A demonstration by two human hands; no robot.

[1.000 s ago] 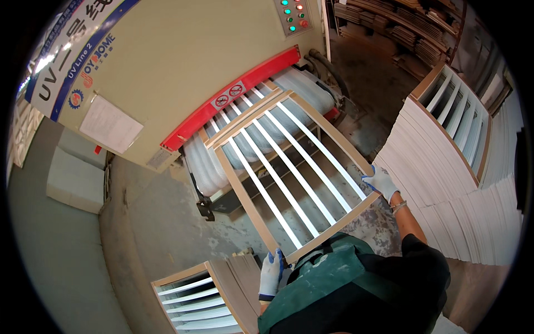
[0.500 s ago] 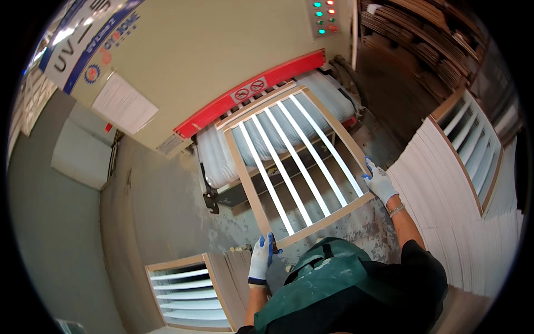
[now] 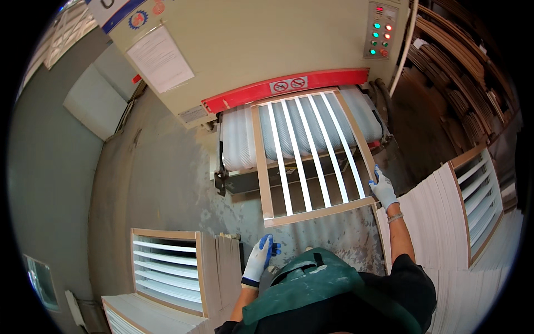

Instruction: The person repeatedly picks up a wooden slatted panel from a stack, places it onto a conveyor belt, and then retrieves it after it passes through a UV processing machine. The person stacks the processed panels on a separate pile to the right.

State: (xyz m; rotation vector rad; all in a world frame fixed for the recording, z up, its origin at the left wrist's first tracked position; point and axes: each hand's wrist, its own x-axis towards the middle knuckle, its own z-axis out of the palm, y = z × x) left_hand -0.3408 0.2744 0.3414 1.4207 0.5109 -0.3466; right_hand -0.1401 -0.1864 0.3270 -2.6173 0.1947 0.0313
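A slatted frame [image 3: 265,192] with a brown border and several white bars lies with its far end on the conveyor belt [image 3: 239,150] of a machine. Its near end juts out over the floor toward me. My right hand [image 3: 384,189], in a white glove with blue fingertips, grips the frame's right side by the near corner. Apart from the frame's near left corner, my left hand [image 3: 259,260], gloved alike, is held low with fingers loosely apart and nothing in it.
A red guard bar [image 3: 239,100] crosses above the belt on the beige machine [image 3: 267,39], whose control panel [image 3: 381,33] has lit buttons. More slatted frames are stacked at left [image 3: 167,270] and right [image 3: 479,200]. Brown sheets [image 3: 450,72] fill racks at the far right.
My left hand has let go of the frame's near left corner and dropped away. The frame has gone further onto the belt, its far edge at the red bar. The view has turned.
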